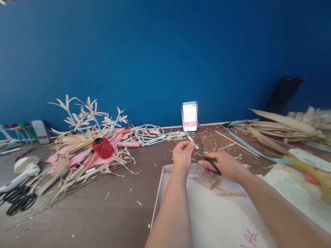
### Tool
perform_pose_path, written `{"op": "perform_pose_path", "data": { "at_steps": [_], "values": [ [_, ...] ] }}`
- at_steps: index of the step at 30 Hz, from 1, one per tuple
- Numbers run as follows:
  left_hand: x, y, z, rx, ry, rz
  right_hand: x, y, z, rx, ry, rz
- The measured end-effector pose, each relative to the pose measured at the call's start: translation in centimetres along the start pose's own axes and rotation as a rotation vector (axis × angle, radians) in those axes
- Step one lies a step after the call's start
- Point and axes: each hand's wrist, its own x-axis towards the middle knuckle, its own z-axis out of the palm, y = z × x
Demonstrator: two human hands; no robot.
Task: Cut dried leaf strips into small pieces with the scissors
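My left hand [183,157] is closed in a pinch on a thin pale straw strip [192,141] above the far edge of a white shallow box lid [164,190]. My right hand [223,166] is closed around small black-handled scissors [212,163], whose blades point toward the strip. Both hands hover over the lid, close together. Straw cuttings [220,187] lie on the lid under my right hand.
On the brown table: a red thread spool [103,147], pale straw flowers [88,117], black scissors [19,199], a white glue gun [23,170], coiled light-blue cords [148,134], a phone [190,116] against the blue wall, dried husks [283,127] and a yellow glue gun [318,177] at right.
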Motion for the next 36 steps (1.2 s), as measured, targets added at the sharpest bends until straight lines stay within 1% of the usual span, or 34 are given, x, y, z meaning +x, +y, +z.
{"op": "perform_pose_path", "data": {
  "at_steps": [12,27,30,32,36],
  "values": [
    [-0.1,0.2,-0.1,-0.005,-0.040,-0.018,-0.3,-1.0,-0.4,-0.052,-0.009,-0.001],
    [-0.2,0.4,-0.2,-0.022,-0.041,-0.026,-0.4,-1.0,-0.4,-0.060,0.006,0.009],
    [-0.3,0.5,-0.1,-0.025,-0.046,-0.020,-0.3,-1.0,-0.1,-0.027,0.039,0.014],
    [-0.3,0.5,-0.2,-0.021,-0.059,-0.013,-0.1,-1.0,0.1,0.032,0.088,0.025],
    [-0.4,0.4,-0.2,-0.013,-0.084,0.003,0.3,-0.4,0.1,0.271,0.235,0.024]
  ]
}}
